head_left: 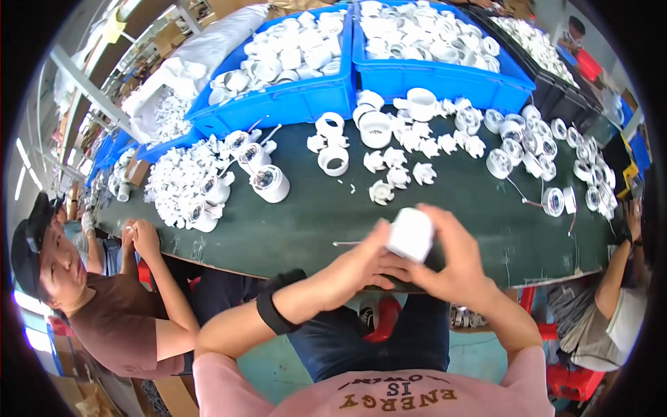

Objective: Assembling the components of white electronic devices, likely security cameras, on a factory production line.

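Observation:
Above the near edge of the green table, a white cylindrical plastic housing sits between my two hands. My left hand is closed on its left and lower side. Around its right side curl the thumb and fingers of my right hand. A thin wire sticks out to the left near my left fingers; whether it joins the housing cannot be made out. Just beyond my hands lie several small white finned plastic parts. Further off are white rings and a cup-shaped housing.
Two blue bins of white parts line the far side, beside a black crate. A pile of small white pieces and wired housings lie left; more wired units lie right. People sit on both sides.

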A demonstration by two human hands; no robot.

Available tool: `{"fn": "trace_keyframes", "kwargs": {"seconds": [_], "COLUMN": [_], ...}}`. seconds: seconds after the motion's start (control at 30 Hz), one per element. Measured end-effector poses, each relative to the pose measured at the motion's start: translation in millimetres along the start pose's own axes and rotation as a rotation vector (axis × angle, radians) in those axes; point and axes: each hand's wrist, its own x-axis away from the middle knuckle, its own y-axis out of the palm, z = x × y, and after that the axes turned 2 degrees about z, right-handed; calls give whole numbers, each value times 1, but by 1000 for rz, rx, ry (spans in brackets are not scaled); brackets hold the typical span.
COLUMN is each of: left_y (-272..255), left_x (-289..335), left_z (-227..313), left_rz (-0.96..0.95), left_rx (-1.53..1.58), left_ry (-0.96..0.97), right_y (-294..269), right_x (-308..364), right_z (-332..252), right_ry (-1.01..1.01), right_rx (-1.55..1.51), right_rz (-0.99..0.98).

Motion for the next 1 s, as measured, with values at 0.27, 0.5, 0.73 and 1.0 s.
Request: {"fn": "trace_keyframes", "kwargs": {"seconds": [0.27,0.5,0.73,1.0], "left_y": [-126,-255,-300,-352], "left_x": [-72,-111,-137,-179], "left_z": [150,224,247,244], "left_rz": [833,1294,835,822], "left_rx": [-905,-1461,-1604,-1759], "left_ry": [812,88,-169,-263], "right_y": [-38,-30,-35,-42], "right_x": [12,19,23,51], "right_z": [76,76,68,98], "right_ry": [727,736,862,838], "right_rx": [-1065,-709,-744,-869], "right_rz": [197,109,77,38]}}
